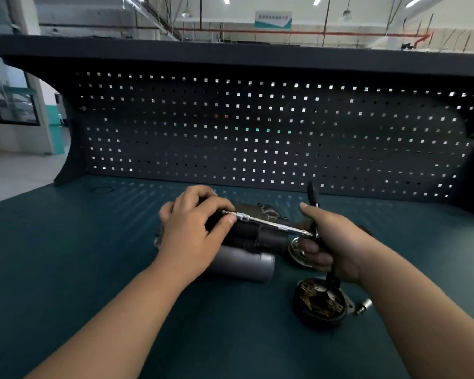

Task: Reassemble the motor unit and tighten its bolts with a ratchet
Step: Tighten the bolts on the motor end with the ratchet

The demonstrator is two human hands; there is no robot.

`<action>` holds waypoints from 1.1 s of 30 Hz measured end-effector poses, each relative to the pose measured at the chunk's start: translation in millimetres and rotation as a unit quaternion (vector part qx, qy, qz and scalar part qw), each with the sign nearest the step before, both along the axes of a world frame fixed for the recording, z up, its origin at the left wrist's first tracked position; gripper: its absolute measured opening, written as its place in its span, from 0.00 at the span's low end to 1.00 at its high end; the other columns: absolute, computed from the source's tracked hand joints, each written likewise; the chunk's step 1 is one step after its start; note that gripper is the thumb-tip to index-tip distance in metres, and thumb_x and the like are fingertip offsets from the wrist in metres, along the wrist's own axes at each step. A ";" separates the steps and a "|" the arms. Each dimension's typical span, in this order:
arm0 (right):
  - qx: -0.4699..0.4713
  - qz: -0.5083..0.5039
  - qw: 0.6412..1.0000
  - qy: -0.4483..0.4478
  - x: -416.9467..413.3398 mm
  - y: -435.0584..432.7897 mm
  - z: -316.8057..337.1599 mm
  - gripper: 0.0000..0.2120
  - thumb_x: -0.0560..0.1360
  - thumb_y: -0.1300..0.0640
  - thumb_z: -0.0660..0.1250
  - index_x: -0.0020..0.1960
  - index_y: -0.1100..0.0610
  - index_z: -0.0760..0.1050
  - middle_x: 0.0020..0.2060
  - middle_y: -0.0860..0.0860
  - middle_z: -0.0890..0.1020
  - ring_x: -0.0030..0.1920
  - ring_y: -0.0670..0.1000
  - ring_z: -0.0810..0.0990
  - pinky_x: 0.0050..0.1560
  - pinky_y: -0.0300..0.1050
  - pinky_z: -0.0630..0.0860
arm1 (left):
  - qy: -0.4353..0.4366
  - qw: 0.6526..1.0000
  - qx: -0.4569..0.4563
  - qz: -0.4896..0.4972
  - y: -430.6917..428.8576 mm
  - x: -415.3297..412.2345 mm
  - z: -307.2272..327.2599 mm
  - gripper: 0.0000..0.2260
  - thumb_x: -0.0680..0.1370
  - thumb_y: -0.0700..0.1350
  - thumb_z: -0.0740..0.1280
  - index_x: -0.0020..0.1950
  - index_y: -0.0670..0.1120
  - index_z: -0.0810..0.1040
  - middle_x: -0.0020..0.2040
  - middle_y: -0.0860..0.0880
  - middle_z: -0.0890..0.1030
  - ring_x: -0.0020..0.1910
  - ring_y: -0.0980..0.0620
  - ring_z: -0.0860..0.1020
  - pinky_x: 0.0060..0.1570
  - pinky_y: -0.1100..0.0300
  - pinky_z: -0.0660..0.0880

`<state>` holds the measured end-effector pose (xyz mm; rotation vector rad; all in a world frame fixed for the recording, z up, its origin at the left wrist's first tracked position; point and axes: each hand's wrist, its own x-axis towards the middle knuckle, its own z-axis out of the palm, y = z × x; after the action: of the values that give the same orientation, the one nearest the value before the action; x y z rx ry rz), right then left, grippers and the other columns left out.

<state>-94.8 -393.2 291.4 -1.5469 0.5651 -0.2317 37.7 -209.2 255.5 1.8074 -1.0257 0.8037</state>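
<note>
Left hand [192,228] lay curled over the starter motor [244,259] on the tabletop [93,255], pinching the socket end of the ratchet extension [271,223]. Right hand [331,242] gripped the ratchet handle [312,191]. Motor judged heavy, rigid and liable to roll; best steadied by its cylindrical body. Bolt head hidden under the left hand. Brush end cap [320,305] lay just below the right hand.

Bearing down on the motor unit [246,258] with the left hand [192,231] at a teal workbench [93,255], pinching the socket end of a chrome extension bar [274,223] laid across it. Gripping the black-handled ratchet [312,192] in the right hand [331,242]. Nearer the camera, an open end cap [319,305] beside a small socket [364,306].
</note>
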 end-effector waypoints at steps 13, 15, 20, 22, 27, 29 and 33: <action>-0.251 -0.094 0.962 -0.054 1.7 -0.7 -11.3 0.21 0.77 0.42 0.59 0.42 0.59 0.77 0.22 0.50 0.75 0.20 0.48 0.69 0.26 0.40 0.66 | -0.001 1.000 -0.012 0.003 -1.0 0.3 -0.4 0.05 0.72 0.55 0.66 0.46 0.60 0.79 0.51 0.61 0.69 0.58 0.80 0.54 0.60 0.52 0.57; -0.349 -0.115 0.924 -0.102 -1.0 -2.5 -16.1 0.21 0.76 0.42 0.58 0.40 0.59 0.75 0.22 0.48 0.75 0.22 0.46 0.70 0.29 0.43 0.68 | -0.006 1.000 -0.015 0.006 -1.2 0.9 -0.4 0.06 0.72 0.55 0.66 0.47 0.60 0.80 0.52 0.61 0.70 0.58 0.81 0.52 0.59 0.50 0.59; -0.572 -0.111 0.799 -0.151 -12.2 -11.6 -22.7 0.11 0.74 0.43 0.57 0.43 0.47 0.73 0.25 0.46 0.77 0.30 0.48 0.76 0.31 0.44 0.70 | -0.014 1.000 -0.004 0.005 -1.4 4.3 0.0 0.06 0.72 0.55 0.66 0.47 0.60 0.79 0.51 0.61 0.70 0.57 0.78 0.58 0.60 0.56 0.54; -0.568 -0.106 0.800 -0.162 -11.7 -11.2 -22.0 0.07 0.74 0.43 0.57 0.43 0.44 0.70 0.26 0.45 0.76 0.30 0.46 0.75 0.31 0.42 0.69 | -0.014 1.000 -0.005 0.006 -0.8 5.3 -1.2 0.05 0.73 0.55 0.66 0.47 0.61 0.78 0.52 0.62 0.69 0.57 0.77 0.59 0.59 0.59 0.52; -0.457 -0.088 0.869 -0.168 -6.5 -8.3 -21.1 0.14 0.76 0.42 0.56 0.42 0.50 0.73 0.22 0.43 0.73 0.23 0.42 0.70 0.26 0.36 0.66 | -0.019 1.000 0.008 0.004 1.7 7.4 -2.1 0.07 0.73 0.53 0.65 0.49 0.60 0.79 0.52 0.64 0.68 0.54 0.72 0.62 0.61 0.66 0.50; -0.398 -0.081 0.898 -0.166 -5.0 -7.0 -18.0 0.18 0.76 0.41 0.56 0.42 0.54 0.74 0.20 0.43 0.68 0.21 0.41 0.65 0.23 0.33 0.63 | -0.016 1.000 0.008 0.005 1.5 7.0 -1.1 0.06 0.73 0.53 0.65 0.49 0.60 0.79 0.52 0.64 0.68 0.54 0.70 0.63 0.61 0.70 0.47; -0.329 -0.072 0.935 -0.114 -4.0 -6.6 -11.3 0.20 0.78 0.40 0.56 0.42 0.55 0.76 0.21 0.46 0.66 0.21 0.46 0.64 0.21 0.36 0.63 | -0.018 1.000 0.003 0.000 1.8 6.6 -1.8 0.07 0.73 0.53 0.65 0.49 0.58 0.80 0.51 0.64 0.69 0.57 0.76 0.59 0.61 0.66 0.51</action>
<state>-98.8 -399.8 280.1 -2.0866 0.4331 -0.7657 44.3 -207.5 253.7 1.8031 -1.0515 0.8365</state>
